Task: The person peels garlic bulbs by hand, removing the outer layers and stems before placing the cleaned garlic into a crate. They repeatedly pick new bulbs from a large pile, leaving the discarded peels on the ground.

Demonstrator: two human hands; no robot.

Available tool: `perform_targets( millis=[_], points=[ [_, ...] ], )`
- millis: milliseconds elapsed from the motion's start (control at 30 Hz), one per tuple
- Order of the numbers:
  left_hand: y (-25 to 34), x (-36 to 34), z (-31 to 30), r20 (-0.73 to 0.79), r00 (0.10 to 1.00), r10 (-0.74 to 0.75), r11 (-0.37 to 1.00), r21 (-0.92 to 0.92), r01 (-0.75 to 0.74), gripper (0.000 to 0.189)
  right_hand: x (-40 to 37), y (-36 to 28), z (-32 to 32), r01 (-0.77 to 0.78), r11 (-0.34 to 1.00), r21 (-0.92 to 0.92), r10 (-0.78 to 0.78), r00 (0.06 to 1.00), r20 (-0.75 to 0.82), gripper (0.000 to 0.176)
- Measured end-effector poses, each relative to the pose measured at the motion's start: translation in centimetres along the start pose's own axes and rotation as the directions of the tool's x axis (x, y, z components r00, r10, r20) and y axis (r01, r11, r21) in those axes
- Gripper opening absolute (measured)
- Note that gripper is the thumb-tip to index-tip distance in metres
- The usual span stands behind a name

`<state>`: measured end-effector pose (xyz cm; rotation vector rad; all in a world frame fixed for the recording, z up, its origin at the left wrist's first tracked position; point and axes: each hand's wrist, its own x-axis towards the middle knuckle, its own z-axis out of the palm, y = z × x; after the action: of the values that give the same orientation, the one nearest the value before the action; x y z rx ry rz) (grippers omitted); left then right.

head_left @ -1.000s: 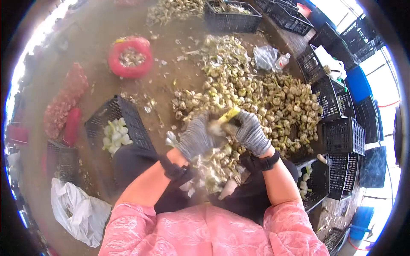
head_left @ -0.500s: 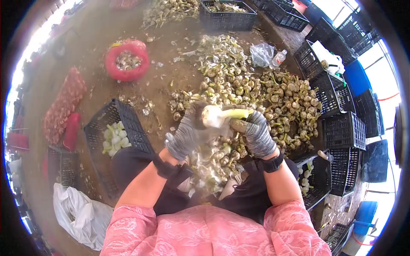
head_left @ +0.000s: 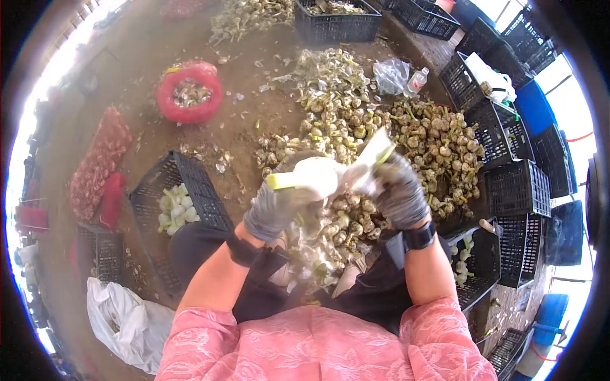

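My left hand, in a grey work glove, is closed around a white garlic bulb whose cut green stem points left. In my gloved right hand, the blurred fingers grip loose garlic skin that stretches off the bulb's right side. Both hands are raised over my lap, above a heap of unpeeled garlic and a litter of shed skins.
A black crate at my left holds peeled garlic; another crate at my right also has some. Red mesh bags lie further left. A plastic bottle and stacked crates stand on the right.
The bulb has turned so its stem points left instead of right. Skin is now pulled away from it in my right hand, which has moved slightly right.
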<state>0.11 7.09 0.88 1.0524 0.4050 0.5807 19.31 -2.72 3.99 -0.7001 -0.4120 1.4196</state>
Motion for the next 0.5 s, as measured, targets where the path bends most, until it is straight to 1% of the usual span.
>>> perform_targets(
  millis=[33, 67, 100, 133, 200, 233, 267, 333, 367, 400, 467, 500],
  points=[
    [0.6, -0.3, -0.1, 0.074, 0.995, -0.065, 0.997, -0.032, 0.067, 0.075, 0.3, -0.9, -0.9, 0.015, 1.0, -0.005, -0.015, 0.999, -0.042, 0.027],
    [0.8, -0.3, 0.2, 0.075, 0.995, -0.065, 0.997, -0.032, 0.068, 0.075, 0.4, -1.4, -1.5, 0.031, 0.999, -0.012, -0.032, 0.996, -0.083, 0.028],
    [0.8, -0.2, 0.7, 0.088, 0.996, -0.025, 0.996, -0.078, 0.031, 0.076, 0.6, -1.2, -1.8, 0.107, 0.986, -0.13, -0.12, 0.988, -0.097, 0.024],
    [0.8, -0.1, 0.9, 0.098, 0.995, 0.018, 0.992, -0.125, -0.005, 0.078, 0.6, -1.0, -2.3, 0.107, 0.986, -0.131, -0.12, 0.988, -0.097, 0.024],
    [0.8, -0.2, 0.3, 0.113, 0.993, 0.023, 0.987, -0.158, -0.005, 0.079, 0.9, -0.1, -3.6, 0.032, 0.976, -0.215, -0.082, 0.971, -0.225, 0.021],
    [0.6, -0.3, -0.1, 0.129, 0.991, 0.026, 0.982, -0.189, -0.001, 0.079, 0.9, 0.1, -3.1, 0.049, 0.976, -0.211, -0.102, 0.963, -0.251, 0.02],
    [0.1, -0.2, -0.5, 0.128, 0.991, 0.025, 0.982, -0.189, 0.0, 0.079, 0.8, 0.2, -2.7, 0.048, 0.976, -0.21, -0.101, 0.963, -0.251, 0.02],
    [-0.5, 0.1, -0.9, 0.159, 0.987, -0.035, 0.986, -0.156, 0.06, 0.082, 0.6, 0.1, -2.0, 0.102, 0.98, -0.172, -0.145, 0.955, -0.26, 0.024],
    [-0.3, 0.1, -0.4, 0.173, 0.982, 0.078, 0.993, -0.103, -0.061, 0.08, 0.4, 0.2, -1.5, 0.154, 0.983, -0.099, -0.173, 0.957, -0.231, 0.026],
    [-0.1, -0.2, -0.2, 0.17, 0.982, 0.08, 0.993, -0.103, -0.063, 0.08, 0.4, 0.3, -1.9, 0.151, 0.983, -0.1, -0.171, 0.958, -0.229, 0.026],
    [0.0, -0.7, 0.1, 0.202, 0.979, -0.016, 0.993, -0.111, 0.039, 0.073, 0.3, 0.3, -2.7, 0.193, 0.981, -0.024, -0.194, 0.973, -0.122, 0.027],
    [-0.3, -0.4, 0.1, 0.126, 0.992, -0.011, 1.0, -0.024, 0.014, 0.069, 0.1, 0.5, -2.7, 0.235, 0.969, -0.073, -0.244, 0.953, -0.179, 0.025]
  ],
)
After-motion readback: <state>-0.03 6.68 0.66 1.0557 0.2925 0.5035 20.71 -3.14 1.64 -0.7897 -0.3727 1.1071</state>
